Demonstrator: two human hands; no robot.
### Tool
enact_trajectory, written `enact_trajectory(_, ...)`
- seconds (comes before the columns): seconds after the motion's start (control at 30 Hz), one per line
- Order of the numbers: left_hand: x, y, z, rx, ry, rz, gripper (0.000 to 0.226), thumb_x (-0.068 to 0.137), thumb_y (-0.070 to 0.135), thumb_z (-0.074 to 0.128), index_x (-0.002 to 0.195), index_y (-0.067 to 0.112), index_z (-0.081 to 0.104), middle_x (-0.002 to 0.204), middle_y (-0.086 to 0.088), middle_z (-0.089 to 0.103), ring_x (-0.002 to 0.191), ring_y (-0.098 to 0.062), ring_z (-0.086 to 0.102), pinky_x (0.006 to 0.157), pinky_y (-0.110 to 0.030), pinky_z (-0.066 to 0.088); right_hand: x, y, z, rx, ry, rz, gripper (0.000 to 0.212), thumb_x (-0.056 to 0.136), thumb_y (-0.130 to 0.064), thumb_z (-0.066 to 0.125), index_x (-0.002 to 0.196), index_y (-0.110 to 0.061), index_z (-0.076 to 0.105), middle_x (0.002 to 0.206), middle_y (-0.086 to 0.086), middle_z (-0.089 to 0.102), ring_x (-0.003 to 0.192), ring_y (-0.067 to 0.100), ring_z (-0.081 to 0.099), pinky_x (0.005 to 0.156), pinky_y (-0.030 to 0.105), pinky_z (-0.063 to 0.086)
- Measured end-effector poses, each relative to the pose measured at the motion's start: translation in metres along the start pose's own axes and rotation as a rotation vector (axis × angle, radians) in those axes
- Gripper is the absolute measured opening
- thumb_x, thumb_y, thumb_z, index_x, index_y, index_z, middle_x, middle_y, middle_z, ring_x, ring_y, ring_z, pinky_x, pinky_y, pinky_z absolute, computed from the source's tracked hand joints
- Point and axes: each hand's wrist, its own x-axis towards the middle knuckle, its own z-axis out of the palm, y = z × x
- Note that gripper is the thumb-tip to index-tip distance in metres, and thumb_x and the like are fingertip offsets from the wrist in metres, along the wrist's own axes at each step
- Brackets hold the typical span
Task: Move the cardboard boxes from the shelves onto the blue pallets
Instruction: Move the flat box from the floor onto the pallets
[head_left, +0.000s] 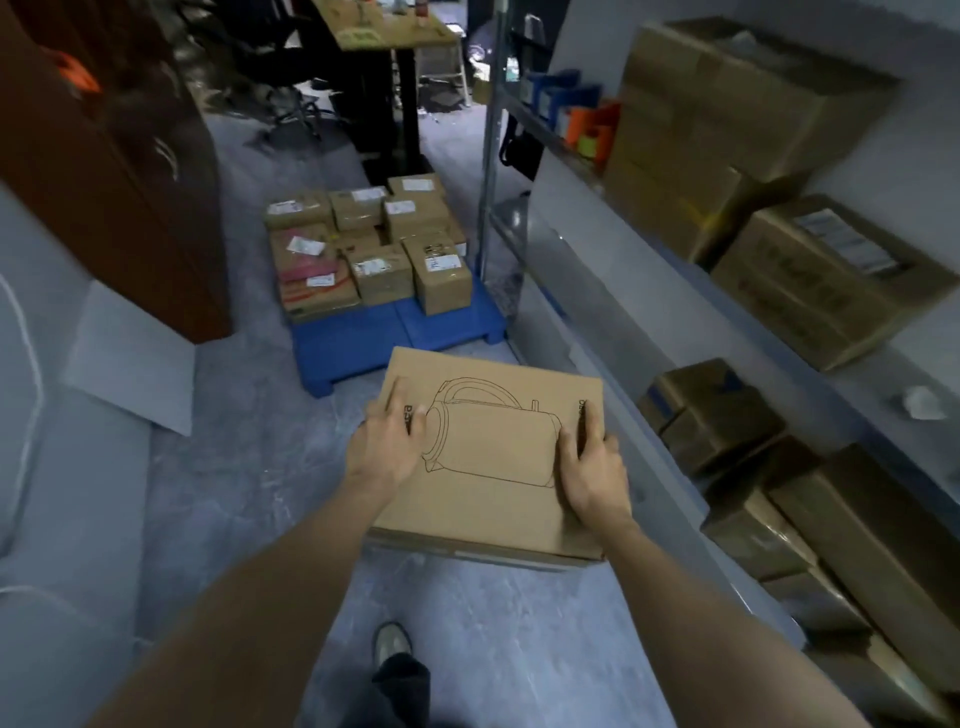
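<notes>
Step in hand: carry. One box (493, 452) is off the shelves (623, 322) and not yet on the pallet (353, 348).

Grip: both hands grasp it. The left hand (387, 447) clamps the left edge and the right hand (592, 478) the right edge, with thumbs lying on the top face. Whether the fingers reach under the box is hidden.

Box position: held level in front of the body, above the floor (249, 467) and touching nothing else. A kettle outline is printed on the top face. It sits between the person and the pallet, with the shelves just to the right.

Pallet: blue, on the floor ahead. Its far part is packed with small labelled boxes (374, 244) set close together. A bare blue strip shows along the near edge. Judgement: that strip looks narrower than the box being carried, so the box may need to go on top of the stack, or overhang.

Shelves: several more boxes (821, 280) remain, so the task looks part done, with more trips to come.

Next move, as judged: walk forward with the load level, bend at the pallet, set the box flat, and let go only once it bears on something firm. Risks: a tilted seat on the uneven stack, or clipping the shelf post in passing.

A shoe (392, 644) shows below the box, mid-stride.
</notes>
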Motion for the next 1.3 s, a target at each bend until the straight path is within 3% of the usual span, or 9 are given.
enact_trajectory(0.63, 0.175, -0.111, -0.061, -0.116, 0.059, -0.194, 0.057, 0.102, 0.045, 0.023, 0.154, 0.025, 0.009, 0.139, -0.021, 0.039, 0.115, -0.036, 0.053, 0.097, -0.045, 0.042, 0.151, -0.187, 0.109, -0.074, -0.149, -0.185, 0.057, 0.103, -0.046, 0.031, 0.155, -0.033, 0.012, 0.147, 0.018, 0.034, 0.125, 0.038, 0.046, 0.103, 0.046, 0.036)
enact_trajectory(0.87, 0.262, -0.116, -0.067, -0.162, 0.136, -0.317, 0.054, 0.102, 0.044, 0.026, 0.148, 0.017, 0.025, 0.14, -0.02, 0.038, 0.117, -0.038, 0.051, 0.093, -0.05, 0.044, 0.248, -0.246, 0.13, -0.108, -0.232, -0.303, 0.058, 0.103, -0.046, 0.03, 0.155, -0.033, 0.008, 0.148, 0.018, 0.033, 0.127, 0.038, 0.044, 0.104, 0.047, 0.035)
enact_trajectory(1.0, 0.312, -0.108, -0.078, -0.185, 0.18, -0.39, 0.058, 0.1, 0.049, 0.026, 0.151, 0.023, 0.018, 0.135, -0.019, 0.04, 0.117, -0.041, 0.05, 0.094, -0.052, 0.042, 0.309, -0.284, 0.139, -0.112, -0.254, -0.379, 0.055, 0.103, -0.048, 0.028, 0.154, -0.037, 0.009, 0.14, 0.016, 0.039, 0.115, 0.036, 0.051, 0.096, 0.046, 0.041)
enact_trajectory(1.1, 0.346, -0.111, -0.082, -0.25, 0.204, -0.428, 0.057, 0.099, 0.053, 0.026, 0.151, 0.035, 0.011, 0.138, -0.018, 0.038, 0.119, -0.041, 0.049, 0.097, -0.053, 0.04, 0.346, -0.311, 0.15, -0.131, -0.277, -0.409, 0.056, 0.103, -0.047, 0.028, 0.154, -0.037, 0.009, 0.141, 0.017, 0.038, 0.118, 0.038, 0.05, 0.098, 0.047, 0.039)
enact_trajectory(1.3, 0.41, -0.129, -0.087, -0.28, 0.205, -0.463, 0.057, 0.099, 0.051, 0.027, 0.151, 0.034, 0.013, 0.137, -0.019, 0.037, 0.116, -0.04, 0.05, 0.096, -0.05, 0.041, 0.404, -0.352, 0.179, -0.171, -0.31, -0.444, 0.057, 0.104, -0.047, 0.028, 0.155, -0.034, 0.007, 0.149, 0.019, 0.034, 0.125, 0.041, 0.045, 0.103, 0.048, 0.037)
